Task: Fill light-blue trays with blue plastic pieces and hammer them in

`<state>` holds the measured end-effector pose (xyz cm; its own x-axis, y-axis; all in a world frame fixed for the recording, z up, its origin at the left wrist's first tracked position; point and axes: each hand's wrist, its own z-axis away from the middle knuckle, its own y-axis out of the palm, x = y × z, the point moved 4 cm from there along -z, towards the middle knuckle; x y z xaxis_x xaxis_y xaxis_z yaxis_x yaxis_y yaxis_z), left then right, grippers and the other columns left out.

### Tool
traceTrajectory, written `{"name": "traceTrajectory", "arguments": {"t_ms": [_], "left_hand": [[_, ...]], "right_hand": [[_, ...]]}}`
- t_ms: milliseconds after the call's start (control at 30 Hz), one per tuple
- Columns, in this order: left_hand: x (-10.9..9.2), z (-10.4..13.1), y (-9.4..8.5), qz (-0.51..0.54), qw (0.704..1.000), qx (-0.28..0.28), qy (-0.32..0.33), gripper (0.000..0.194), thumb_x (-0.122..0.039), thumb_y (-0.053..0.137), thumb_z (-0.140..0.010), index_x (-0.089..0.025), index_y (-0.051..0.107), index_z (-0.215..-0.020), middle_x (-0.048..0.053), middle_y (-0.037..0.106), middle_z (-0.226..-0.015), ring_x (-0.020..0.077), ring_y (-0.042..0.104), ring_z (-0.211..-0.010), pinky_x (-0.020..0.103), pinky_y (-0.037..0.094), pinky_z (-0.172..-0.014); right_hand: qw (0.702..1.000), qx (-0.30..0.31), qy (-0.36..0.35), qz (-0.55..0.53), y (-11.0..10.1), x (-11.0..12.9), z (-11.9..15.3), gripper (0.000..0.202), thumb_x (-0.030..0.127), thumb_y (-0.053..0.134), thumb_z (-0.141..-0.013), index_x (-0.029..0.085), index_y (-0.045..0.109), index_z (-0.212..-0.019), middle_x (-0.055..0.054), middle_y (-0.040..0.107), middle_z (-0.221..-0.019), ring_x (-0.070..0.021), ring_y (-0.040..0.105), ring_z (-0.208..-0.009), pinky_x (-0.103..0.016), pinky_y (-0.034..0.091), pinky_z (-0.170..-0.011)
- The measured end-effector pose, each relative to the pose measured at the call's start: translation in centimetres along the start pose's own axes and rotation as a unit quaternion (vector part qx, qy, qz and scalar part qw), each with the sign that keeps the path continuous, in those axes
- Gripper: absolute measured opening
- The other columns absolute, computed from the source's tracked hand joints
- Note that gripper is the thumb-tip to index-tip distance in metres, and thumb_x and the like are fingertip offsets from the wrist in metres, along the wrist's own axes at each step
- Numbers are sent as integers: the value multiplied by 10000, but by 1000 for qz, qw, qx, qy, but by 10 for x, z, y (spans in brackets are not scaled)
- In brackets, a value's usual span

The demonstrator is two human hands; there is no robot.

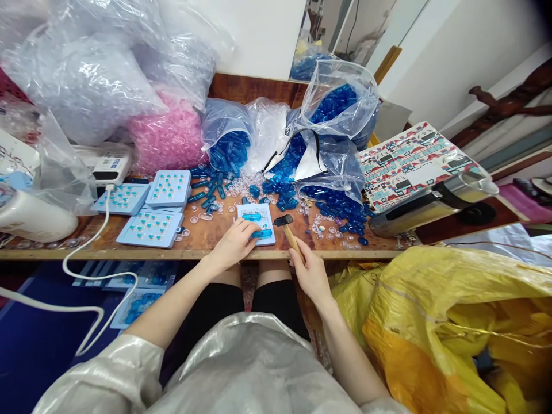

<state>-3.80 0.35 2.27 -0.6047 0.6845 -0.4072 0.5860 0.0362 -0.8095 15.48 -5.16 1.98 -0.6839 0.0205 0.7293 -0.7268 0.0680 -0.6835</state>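
Note:
My right hand (pixel 311 269) is wrapped round the wooden handle of a small hammer (pixel 283 221), its dark head just right of a light blue square board (pixel 255 208). On that board lie two long translucent blue plastic pieces, one (pixel 251 217) near the top and another (pixel 264 233) lower down. My left hand (pixel 236 241) rests at the board's left edge, its closed fingers on the lower blue piece. The fingertips partly cover that piece.
Several similar boards (pixel 150 228) with small blue pegs are stacked at left. Loose blue pieces (pixel 340 213) and clear round bits lie behind, by open bags (pixel 230 149). A metal tumbler (pixel 431 201) lies at right, above a yellow sack (pixel 431 322). A white cable (pixel 106 230) hangs over the edge.

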Motion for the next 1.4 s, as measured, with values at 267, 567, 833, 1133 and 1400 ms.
{"name": "traceTrajectory", "arguments": {"t_ms": [267, 567, 833, 1133, 1400], "left_hand": [[-2, 4, -1, -20, 1000, 3, 24, 152, -124, 406, -859, -157, 552, -887, 79, 553, -906, 190, 469, -894, 350, 443, -825], [-7, -2, -3, -92, 995, 31, -31, 211, -280, 492, -833, -187, 564, -1008, 101, 487, -983, 235, 435, -931, 395, 406, -805], [-8, -28, 6, -89, 992, 85, 1, 180, -340, 578, -787, -181, 590, -871, 93, 512, -1052, 253, 429, -1005, 390, 368, -825], [-3, -10, -7, -119, 992, 33, -18, 157, -304, 490, -859, -175, 574, -889, 81, 587, -895, 223, 495, -892, 358, 348, -772], [0, -10, 2, -70, 997, -1, -28, 125, -293, 507, -851, -185, 545, -902, 63, 608, -906, 215, 504, -913, 355, 351, -799]], "right_hand": [[999, 6, -36, 17, -8, 16, 8, 416, 344, 387, -886, 208, 496, -1263, -42, 691, -814, -187, 644, -760, -281, 482, -706], [998, -2, -56, 31, -9, 18, 14, 411, 343, 371, -890, 206, 502, -1255, -50, 696, -897, -191, 651, -815, -299, 489, -756], [999, -1, -39, 29, -7, 12, 17, 424, 351, 373, -885, 191, 504, -1254, -46, 694, -861, -183, 648, -791, -282, 495, -714], [999, 2, -30, 15, -6, 7, 20, 416, 346, 387, -883, 191, 514, -1247, -54, 694, -886, -190, 647, -799, -267, 498, -664], [997, -3, -76, 4, -2, 22, 18, 405, 331, 388, -891, 222, 489, -1267, -50, 626, -1151, -193, 620, -955, -298, 489, -797]]}}
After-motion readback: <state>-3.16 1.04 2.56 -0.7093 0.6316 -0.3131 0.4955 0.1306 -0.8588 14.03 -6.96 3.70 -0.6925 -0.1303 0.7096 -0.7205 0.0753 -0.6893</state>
